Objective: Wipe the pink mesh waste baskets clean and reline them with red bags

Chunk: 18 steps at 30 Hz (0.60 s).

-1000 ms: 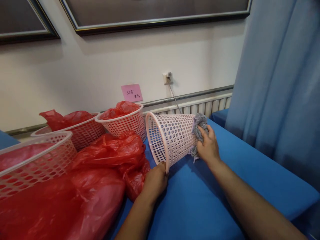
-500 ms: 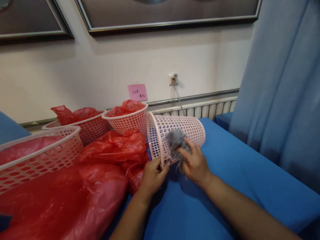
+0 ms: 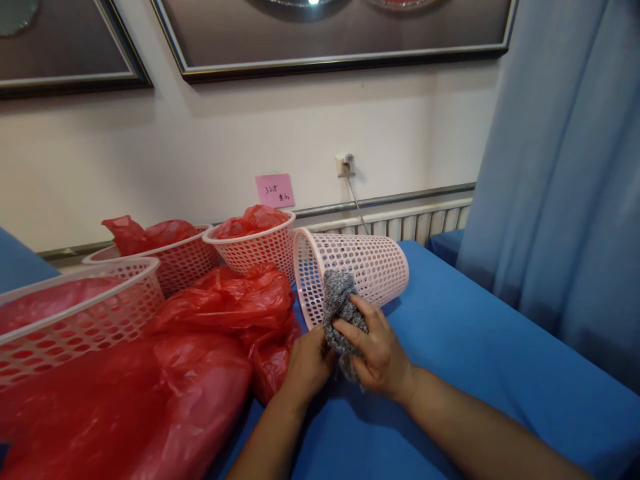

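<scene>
A pale pink perforated plastic basket (image 3: 373,260) lies on its side, its mouth facing left. My left hand (image 3: 309,363) grips the near part of its rim; the fingertips are partly hidden by a grey cloth. In my right hand (image 3: 377,350) is that speckled grey cloth (image 3: 340,307), bunched up and pressed against the outside of the basket close to the rim. Left of the basket, crumpled red plastic bags (image 3: 225,300) lie against my left forearm's side.
Three more baskets stand at the left with red bags inside: a near one (image 3: 125,300), one behind it (image 3: 187,263) and one by the wall (image 3: 260,250). Blue cloth (image 3: 450,320) covers the table. A blue curtain (image 3: 560,167) hangs at right; a radiator (image 3: 425,223) runs along the wall.
My right hand has moved the cloth left and slightly down, from the basket's side to near its rim. My left hand stays at the rim, and the view has tilted up slightly.
</scene>
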{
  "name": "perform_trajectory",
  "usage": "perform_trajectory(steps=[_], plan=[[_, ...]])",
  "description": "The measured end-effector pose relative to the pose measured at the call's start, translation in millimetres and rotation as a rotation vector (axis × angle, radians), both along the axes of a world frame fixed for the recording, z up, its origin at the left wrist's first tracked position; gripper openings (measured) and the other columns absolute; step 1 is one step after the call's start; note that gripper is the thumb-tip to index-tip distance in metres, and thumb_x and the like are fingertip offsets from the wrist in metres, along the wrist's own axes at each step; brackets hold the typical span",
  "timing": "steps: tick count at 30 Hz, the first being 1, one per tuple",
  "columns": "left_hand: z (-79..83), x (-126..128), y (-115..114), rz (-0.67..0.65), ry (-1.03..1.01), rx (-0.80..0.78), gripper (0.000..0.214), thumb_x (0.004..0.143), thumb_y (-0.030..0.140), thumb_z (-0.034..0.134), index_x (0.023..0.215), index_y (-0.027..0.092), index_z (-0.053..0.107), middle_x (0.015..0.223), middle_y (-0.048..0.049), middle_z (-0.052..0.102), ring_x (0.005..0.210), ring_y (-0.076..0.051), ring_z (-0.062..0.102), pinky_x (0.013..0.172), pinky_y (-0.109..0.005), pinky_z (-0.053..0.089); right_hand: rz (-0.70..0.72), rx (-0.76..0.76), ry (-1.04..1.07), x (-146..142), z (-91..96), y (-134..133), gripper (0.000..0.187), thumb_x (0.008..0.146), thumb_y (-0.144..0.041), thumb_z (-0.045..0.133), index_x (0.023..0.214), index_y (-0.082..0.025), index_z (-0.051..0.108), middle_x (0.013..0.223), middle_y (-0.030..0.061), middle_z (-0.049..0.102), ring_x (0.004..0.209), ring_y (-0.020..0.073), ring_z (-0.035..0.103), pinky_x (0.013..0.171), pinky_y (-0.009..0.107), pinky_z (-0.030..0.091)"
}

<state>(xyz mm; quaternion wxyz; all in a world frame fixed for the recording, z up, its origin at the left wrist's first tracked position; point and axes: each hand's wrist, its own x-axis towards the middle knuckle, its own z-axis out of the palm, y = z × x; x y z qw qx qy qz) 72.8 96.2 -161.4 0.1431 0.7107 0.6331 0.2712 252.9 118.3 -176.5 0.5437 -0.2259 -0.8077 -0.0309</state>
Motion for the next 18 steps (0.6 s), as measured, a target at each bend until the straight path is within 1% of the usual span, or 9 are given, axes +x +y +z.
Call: perform_trajectory(steps=[1, 3, 7, 9, 10, 11, 13, 16, 18], plan=[[0.3, -1, 0, -0.008, 0.012, -0.005, 0.013, 0.088, 0.025, 0.057, 0.089, 0.020, 0.069, 0.083, -0.0024, 0.072, 0.077, -0.019, 0.066, 0.068, -0.025, 0.045, -0.012, 0.000, 0.002, 0, -0.7, 2, 0.062, 0.076, -0.008, 0.053, 0.136, -0.023, 0.057, 0.154, 0.0144, 0.036, 0.140, 0.0315, 0.044, 0.110, 0.055, 0.047], [0.8, -1, 1, -0.023, 0.043, -0.003, 0.019, 0.092, 0.028, 0.052, 0.090, 0.020, 0.069, 0.081, -0.0025, 0.071, 0.076, -0.018, 0.065, 0.068, -0.025, 0.044, -0.147, -0.063, 0.064, 12, -6.5, 21, 0.059, 0.076, -0.007, 0.051, 0.132, -0.021, 0.060, 0.152, 0.0148, 0.040, 0.140, 0.0314, 0.043, 0.112, 0.056, 0.045], [0.5, 2, 2, -0.003, 0.095, -0.009, 0.021, 0.094, 0.030, 0.051, 0.086, 0.020, 0.067, 0.080, -0.0025, 0.070, 0.078, -0.019, 0.066, 0.069, -0.025, 0.044, -0.520, -0.420, 0.369, 55, -27.7, 88, 0.057, 0.076, -0.012, 0.052, 0.131, -0.021, 0.064, 0.147, 0.0147, 0.046, 0.137, 0.0321, 0.048, 0.115, 0.056, 0.041], [-0.4, 4, 2, 0.000, 0.116, -0.014, 0.017, 0.093, 0.027, 0.052, 0.086, 0.021, 0.067, 0.083, -0.0033, 0.072, 0.080, -0.020, 0.067, 0.071, -0.025, 0.044, -0.592, -0.578, 0.480, 70, -35.2, 111, 0.054, 0.075, -0.016, 0.053, 0.127, -0.018, 0.066, 0.140, 0.0166, 0.051, 0.132, 0.0335, 0.053, 0.114, 0.058, 0.041], [-0.9, 4, 2, 0.004, 0.127, -0.016, 0.016, 0.092, 0.026, 0.052, 0.086, 0.020, 0.066, 0.084, -0.0039, 0.072, 0.080, -0.020, 0.067, 0.072, -0.026, 0.044, -0.597, -0.609, 0.502, 73, -36.6, 115, 0.053, 0.075, -0.018, 0.052, 0.126, -0.017, 0.067, 0.139, 0.0174, 0.052, 0.131, 0.0342, 0.054, 0.114, 0.060, 0.041], [-1.4, 5, 2, 0.007, 0.137, -0.019, 0.016, 0.092, 0.026, 0.052, 0.087, 0.020, 0.066, 0.084, -0.0046, 0.072, 0.081, -0.020, 0.067, 0.072, -0.026, 0.044, -0.579, -0.601, 0.496, 71, -36.1, 113, 0.054, 0.075, -0.019, 0.052, 0.127, -0.016, 0.066, 0.140, 0.0177, 0.051, 0.132, 0.0347, 0.053, 0.114, 0.061, 0.041], [-2.3, 4, 2, 0.010, 0.149, -0.024, 0.017, 0.093, 0.026, 0.052, 0.088, 0.019, 0.066, 0.086, -0.0055, 0.073, 0.081, -0.021, 0.068, 0.072, -0.026, 0.045, -0.480, -0.476, 0.420, 58, -29.8, 94, 0.058, 0.075, -0.016, 0.051, 0.131, -0.018, 0.064, 0.146, 0.0164, 0.047, 0.137, 0.0343, 0.048, 0.115, 0.060, 0.039], [-3.5, 2, 2, -0.008, 0.139, -0.028, 0.017, 0.093, 0.023, 0.053, 0.097, 0.021, 0.069, 0.093, -0.0054, 0.074, 0.087, -0.021, 0.070, 0.074, -0.026, 0.045, -0.215, -0.191, 0.198, 26, -13.0, 43, 0.065, 0.074, -0.008, 0.050, 0.137, -0.021, 0.058, 0.155, 0.0132, 0.037, 0.145, 0.0318, 0.038, 0.118, 0.056, 0.038], [-4.1, 0, 1, -0.017, 0.145, -0.035, 0.017, 0.090, 0.020, 0.056, 0.100, 0.022, 0.070, 0.096, -0.0054, 0.075, 0.090, -0.022, 0.070, 0.075, -0.026, 0.045, -0.046, -0.055, 0.084, 10, -2.8, 12, 0.066, 0.074, -0.008, 0.052, 0.139, -0.023, 0.055, 0.157, 0.0132, 0.033, 0.145, 0.0319, 0.038, 0.115, 0.055, 0.042]])
